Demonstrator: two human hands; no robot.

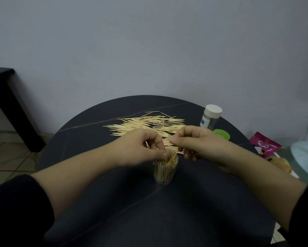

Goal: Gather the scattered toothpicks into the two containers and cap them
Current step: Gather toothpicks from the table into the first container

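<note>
One corner and leg of a dark side table [1,82] show far left of the open container [165,172]; the rest is cut off. That clear container stands upright on the round black table [114,202], uncapped and packed with toothpicks [168,161] standing on end. The left hand [140,148] comes in from the container's left and covers the left part of its mouth. Its fingers are curled down and bunched against the thumb, which lies on the toothpick tips at the rim. I cannot tell whether any toothpick is actually caught between them, because the fingertips hide it. Behind the container, past both hands, loose toothpicks [146,124] lie in a flat heap, its near edge hidden by knuckles. The right hand [194,141] hangs just right of the container and a little behind it, apart from it. Its thumb is pressed to the forefinger and the other fingers are curled under. Whether it pinches a toothpick is too fine to make out against the heap. Further right and behind stands a capped container [211,116] with a white top. A green lid [222,134] lies just in front of it, partly hidden by the right hand. Off the table's right side are a pink packet [264,145] and a pale blue object [306,155], which is cropped and blurred.
</note>
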